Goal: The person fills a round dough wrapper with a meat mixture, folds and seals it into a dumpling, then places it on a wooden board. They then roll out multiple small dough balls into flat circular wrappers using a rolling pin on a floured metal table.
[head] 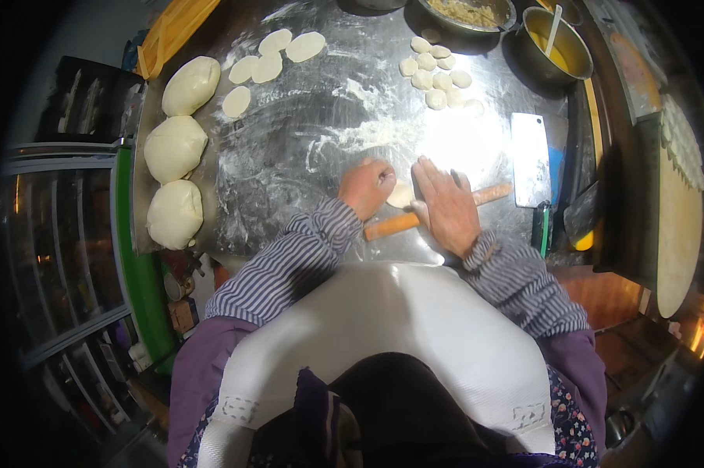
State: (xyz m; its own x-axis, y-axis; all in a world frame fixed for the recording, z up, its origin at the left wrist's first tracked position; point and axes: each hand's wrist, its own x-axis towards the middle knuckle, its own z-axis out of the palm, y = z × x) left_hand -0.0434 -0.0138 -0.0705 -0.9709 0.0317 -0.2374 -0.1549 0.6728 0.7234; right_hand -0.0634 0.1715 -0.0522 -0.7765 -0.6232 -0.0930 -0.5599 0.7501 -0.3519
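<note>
My right hand [448, 205] lies over the middle of a wooden rolling pin [392, 226], with its fingers stretched forward and the pin under the palm. The pin slants across the floured metal worktop [287, 152], both ends showing. Just behind the pin is a small dough disc [400, 195], between my two hands. With curled fingers, my left hand [368, 187] meets the left edge of this disc; the fingertips themselves are partly hidden. Striped sleeve covers reach both wrists.
Three large dough lumps [176, 149] line the left edge. Rolled dough rounds [267, 67] lie back left, several small dough pieces [441, 81] back right. A bowl of filling [466, 11] and a pot of yellow liquid [557, 50] stand behind. A cleaver [530, 161] lies right.
</note>
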